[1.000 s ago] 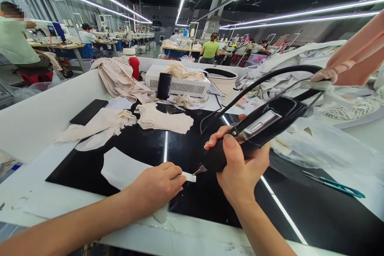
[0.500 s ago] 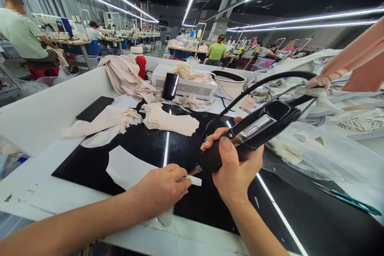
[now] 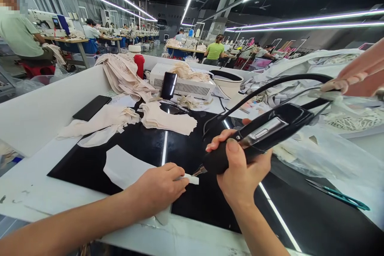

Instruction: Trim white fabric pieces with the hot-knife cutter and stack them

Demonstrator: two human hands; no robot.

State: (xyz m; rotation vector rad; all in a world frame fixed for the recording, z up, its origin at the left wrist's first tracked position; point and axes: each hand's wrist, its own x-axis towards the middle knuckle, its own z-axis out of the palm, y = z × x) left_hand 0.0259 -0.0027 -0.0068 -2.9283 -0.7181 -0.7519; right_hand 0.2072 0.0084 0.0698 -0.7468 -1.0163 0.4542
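Observation:
My left hand [image 3: 162, 186] pinches one narrow end of a white curved fabric piece [image 3: 124, 168], which lies on the black board. A short end of this cloth juts out past my fingertips on the right. My right hand [image 3: 244, 176] is wrapped around a black corded handheld tool [image 3: 267, 132] with a silver panel on its side. Its flat metal tip [image 3: 200, 170] points left and sits at the jutting end. Whether the tip touches the cloth I cannot tell. A peach-coloured cloth tie [image 3: 345, 80] is knotted near the tool's rear end and cord.
On the black board [image 3: 186, 150] lies a stack of cream fabric pieces [image 3: 168, 118], with more cloth [image 3: 99, 122] to its left. A phone [image 3: 91, 108], a vented white box [image 3: 186, 84] and teal-handled scissors [image 3: 339, 195] are around it. Co-workers sit farther back.
The tool and my right hand have shifted slightly to the right, and more of the metal tip shows. My left hand keeps its pinch on the fabric. The view has shifted a little.

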